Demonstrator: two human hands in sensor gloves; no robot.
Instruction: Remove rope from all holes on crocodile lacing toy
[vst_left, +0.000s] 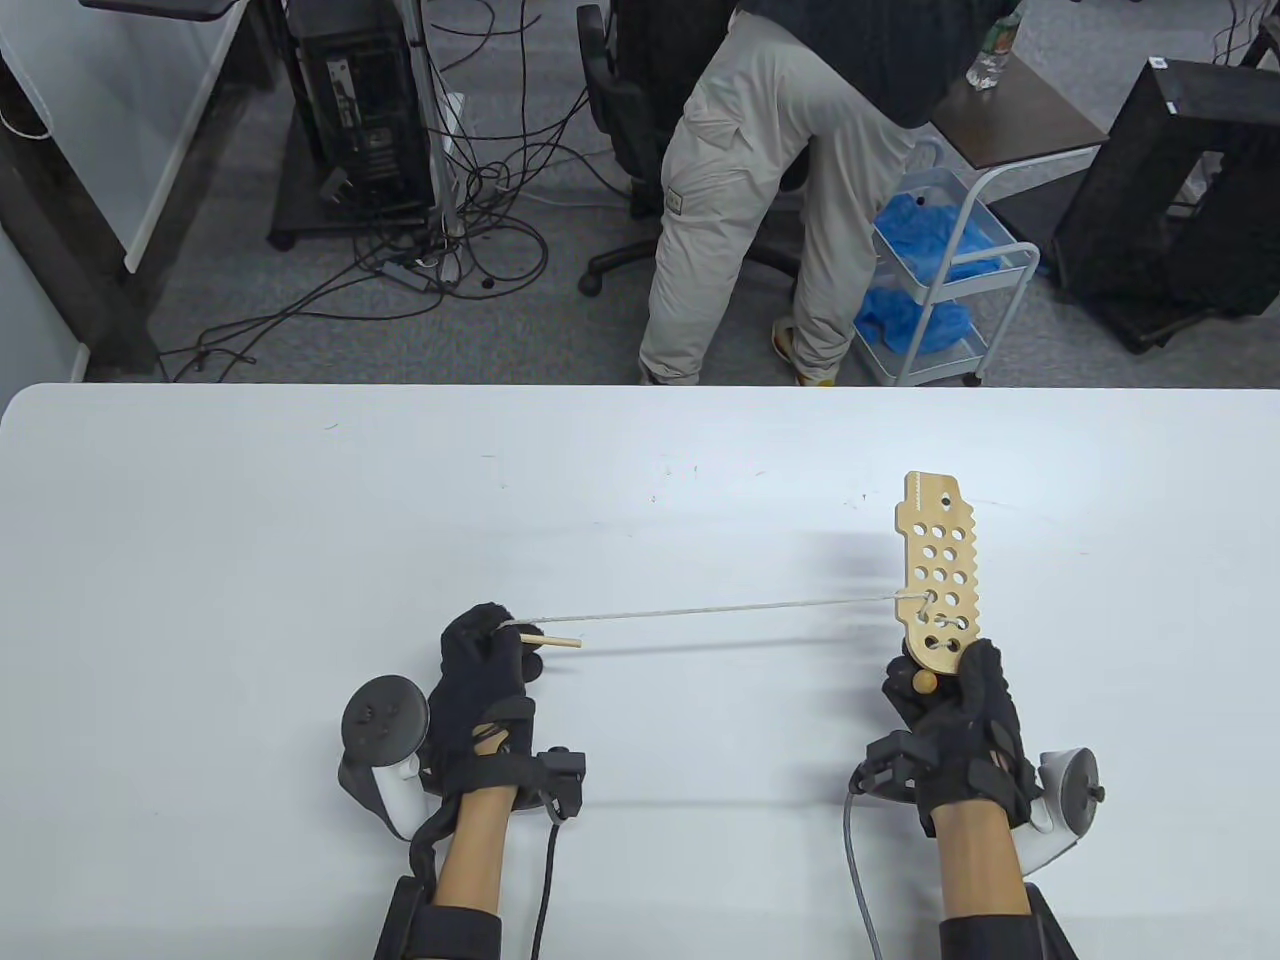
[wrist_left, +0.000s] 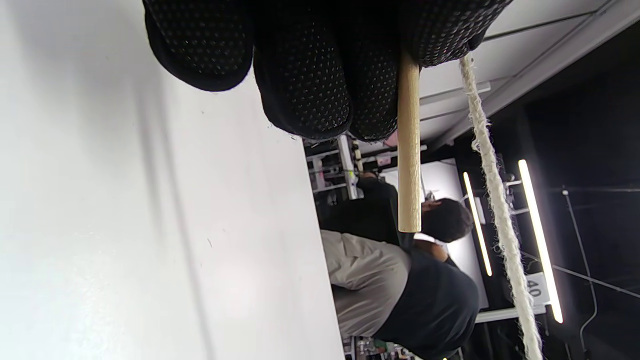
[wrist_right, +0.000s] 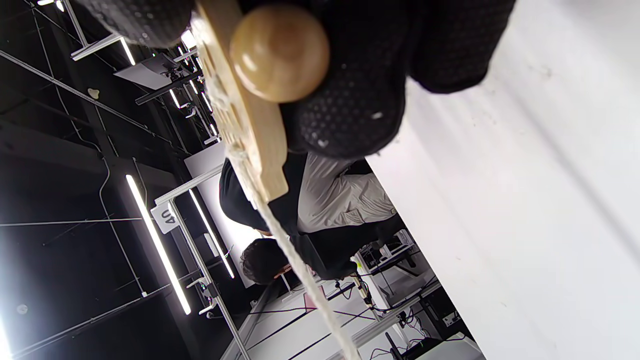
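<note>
The right hand (vst_left: 955, 715) grips the crocodile toy (vst_left: 938, 575) above the table (vst_left: 250, 520); the left hand (vst_left: 487, 665) pinches the rope (vst_left: 700, 609) and its wooden needle (vst_left: 550, 641), drawn taut (mid-unlacing). Next, probably pulling it through the remaining holes.

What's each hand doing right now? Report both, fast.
Left hand: fingers curled round the wooden needle and the rope, which is pulled taut.
Right hand: fingers gripping the lower end of the crocodile lacing toy.

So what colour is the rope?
Off-white, a pale cream twisted rope; it shows best in the left wrist view.
</note>
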